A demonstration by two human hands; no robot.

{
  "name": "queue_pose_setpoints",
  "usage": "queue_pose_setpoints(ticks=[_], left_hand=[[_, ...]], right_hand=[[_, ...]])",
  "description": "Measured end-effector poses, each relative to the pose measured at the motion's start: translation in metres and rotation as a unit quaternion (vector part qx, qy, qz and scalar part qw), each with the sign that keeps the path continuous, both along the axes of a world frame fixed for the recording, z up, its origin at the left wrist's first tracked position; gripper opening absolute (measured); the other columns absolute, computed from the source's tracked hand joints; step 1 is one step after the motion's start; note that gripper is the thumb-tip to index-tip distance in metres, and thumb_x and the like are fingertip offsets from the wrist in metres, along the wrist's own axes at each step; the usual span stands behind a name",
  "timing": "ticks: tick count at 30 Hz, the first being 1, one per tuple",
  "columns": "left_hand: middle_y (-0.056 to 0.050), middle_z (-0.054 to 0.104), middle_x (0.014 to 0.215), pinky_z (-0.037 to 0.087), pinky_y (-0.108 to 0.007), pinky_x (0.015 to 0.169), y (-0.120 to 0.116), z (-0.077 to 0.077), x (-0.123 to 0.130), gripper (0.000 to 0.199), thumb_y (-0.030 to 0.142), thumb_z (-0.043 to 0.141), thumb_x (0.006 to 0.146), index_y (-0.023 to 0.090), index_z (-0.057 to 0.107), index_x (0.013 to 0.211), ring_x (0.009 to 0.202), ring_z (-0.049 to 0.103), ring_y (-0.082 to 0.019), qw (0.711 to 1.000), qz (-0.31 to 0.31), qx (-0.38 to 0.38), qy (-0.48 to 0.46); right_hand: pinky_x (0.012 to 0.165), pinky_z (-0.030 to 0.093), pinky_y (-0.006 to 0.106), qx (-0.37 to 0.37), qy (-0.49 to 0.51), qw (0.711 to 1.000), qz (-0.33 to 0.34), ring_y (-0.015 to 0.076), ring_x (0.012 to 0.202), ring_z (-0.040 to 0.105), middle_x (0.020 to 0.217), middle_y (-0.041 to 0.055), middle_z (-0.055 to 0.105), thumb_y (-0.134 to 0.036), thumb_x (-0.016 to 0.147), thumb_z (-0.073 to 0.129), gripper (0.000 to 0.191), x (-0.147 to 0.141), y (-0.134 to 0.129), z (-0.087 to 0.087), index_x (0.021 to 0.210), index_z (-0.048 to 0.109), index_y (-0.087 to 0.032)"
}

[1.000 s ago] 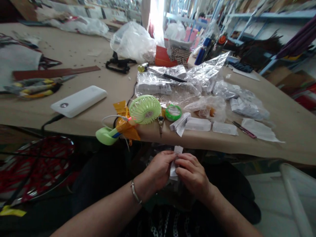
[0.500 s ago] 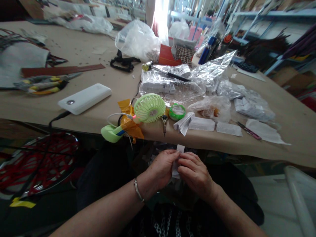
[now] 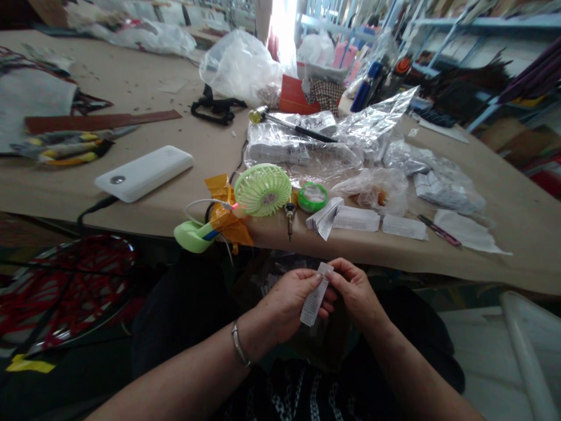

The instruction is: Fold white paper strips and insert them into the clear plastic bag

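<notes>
In front of the table edge, over my lap, I hold a narrow white printed label [image 3: 314,303]. My left hand [image 3: 287,304] pinches it between thumb and fingers, its printed face turned toward me. At the label's upper end, my right hand [image 3: 357,295] grips the corner between thumb and forefinger. Above my hands, at the table's front edge, lie a fanned stack of labels [image 3: 325,218] and two flatter label piles [image 3: 356,218]. A green round sponge pot [image 3: 312,196] sits behind the fanned stack.
A green fan [image 3: 263,190] is taped at the table edge beside a small screwdriver-like tool [image 3: 290,219]. Leftward lie a white power bank [image 3: 144,174] and pliers [image 3: 72,149]. Behind are plastic-wrapped label bundles [image 3: 284,146] and a hammer [image 3: 293,127]. Tweezers [image 3: 439,230] lie on the right.
The label has turned so its printed face shows and it slants. My right hand's fingers have shifted from covering the label to its upper corner. The view has moved slightly.
</notes>
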State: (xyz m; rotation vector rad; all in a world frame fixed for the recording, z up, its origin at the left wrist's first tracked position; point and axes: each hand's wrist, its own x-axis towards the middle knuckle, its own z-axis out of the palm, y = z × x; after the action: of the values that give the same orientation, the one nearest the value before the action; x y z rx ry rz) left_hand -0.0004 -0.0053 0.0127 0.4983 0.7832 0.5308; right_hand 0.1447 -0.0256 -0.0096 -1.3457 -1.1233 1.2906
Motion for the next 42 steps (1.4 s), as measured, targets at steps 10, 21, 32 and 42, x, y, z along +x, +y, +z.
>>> queue_pose_setpoints(ticks=[10, 21, 32, 42], left_hand=[[-0.002, 0.058, 0.060, 0.041, -0.021, 0.047, 0.000, -0.006, -0.008, 0.017, 0.028, 0.058, 0.079, 0.011, 0.058, 0.079, 0.046, 0.054, -0.009, 0.999, -0.029, -0.010, -0.016], [-0.001, 0.057, 0.060, 0.041, -0.021, 0.047, -0.001, -0.007, -0.012, 0.017, 0.029, 0.060, 0.077, 0.012, 0.057, 0.077, 0.048, 0.054, -0.010, 0.999, -0.012, 0.020, -0.021], [-0.001, 0.056, 0.059, 0.039, -0.020, 0.046, 0.000, -0.007, -0.012, 0.016, 0.029, 0.059, 0.077, 0.012, 0.056, 0.078, 0.048, 0.054, -0.010, 1.000, 0.005, 0.014, -0.008], [-0.001, 0.056, 0.059, 0.039, -0.021, 0.048, 0.000, -0.008, -0.019, 0.022, 0.034, 0.058, 0.077, 0.013, 0.060, 0.079, 0.049, 0.052, -0.010, 0.994, 0.042, 0.090, 0.046]], right_hand=[[0.055, 0.045, 0.021, -0.019, 0.071, 0.997, 0.034, 0.0097, 0.057, 0.054, 0.071, -0.0030, 0.059, -0.037, 0.075, 0.065, 0.023, -0.005, 0.000, -0.008, 0.090, 0.059, -0.020], [0.091, 0.044, 0.038, 0.241, -0.266, 0.933, 0.022, 0.0221, 0.105, 0.052, 0.112, 0.0086, 0.055, -0.026, 0.083, 0.054, 0.032, -0.003, -0.001, 0.003, 0.115, 0.056, -0.022], [0.083, 0.047, 0.033, 0.177, -0.226, 0.958, 0.011, 0.0192, 0.093, 0.058, 0.105, 0.0068, 0.060, -0.029, 0.084, 0.053, 0.034, -0.007, -0.002, 0.003, 0.117, 0.053, -0.021], [0.051, 0.041, 0.020, -0.005, 0.008, 1.000, -0.008, 0.0084, 0.052, 0.048, 0.062, -0.0034, 0.056, -0.036, 0.073, 0.065, 0.020, -0.025, 0.013, 0.009, 0.072, 0.058, -0.017]])
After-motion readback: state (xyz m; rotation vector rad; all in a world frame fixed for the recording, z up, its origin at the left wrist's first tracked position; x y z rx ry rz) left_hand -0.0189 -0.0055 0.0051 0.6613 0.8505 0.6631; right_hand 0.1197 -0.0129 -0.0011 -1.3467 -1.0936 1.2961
